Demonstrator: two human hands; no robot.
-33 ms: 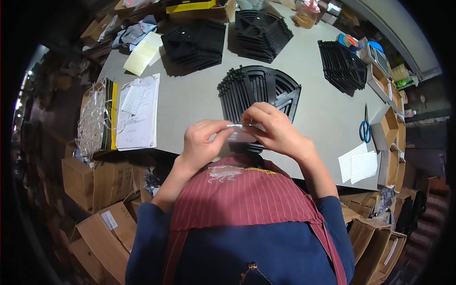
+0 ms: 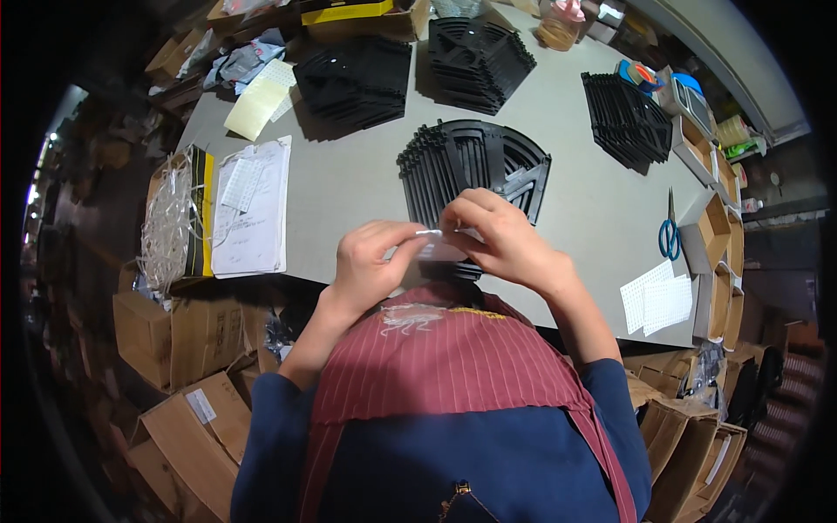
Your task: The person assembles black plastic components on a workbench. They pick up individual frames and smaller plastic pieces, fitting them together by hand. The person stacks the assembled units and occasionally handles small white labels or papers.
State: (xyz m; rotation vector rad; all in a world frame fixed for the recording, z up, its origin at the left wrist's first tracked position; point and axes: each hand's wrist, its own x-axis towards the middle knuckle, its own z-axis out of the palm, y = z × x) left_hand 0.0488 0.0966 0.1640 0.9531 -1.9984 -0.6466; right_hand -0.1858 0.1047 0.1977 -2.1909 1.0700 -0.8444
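Observation:
Near the table's front edge, a small white sheet (image 2: 443, 253) is held up nearly edge-on, its lower part translucent-looking. My left hand (image 2: 373, 261) pinches its left side between thumb and fingers. On the other side, my right hand (image 2: 499, 231) has its fingers bent and closed at the sheet's right top edge; the fingertips partly hide what they grip. Just beyond both hands lies a fanned stack of black plastic fan-shaped parts (image 2: 475, 161), whose near end is covered by the hands and sheet.
More stacks of black parts (image 2: 353, 83) stand at the back and right. White label sheets (image 2: 658, 305) and blue-handled scissors (image 2: 670, 235) lie right, beside open cardboard trays (image 2: 711, 231). At left are written papers (image 2: 253, 227) and a box of clear plastic strips (image 2: 174, 218).

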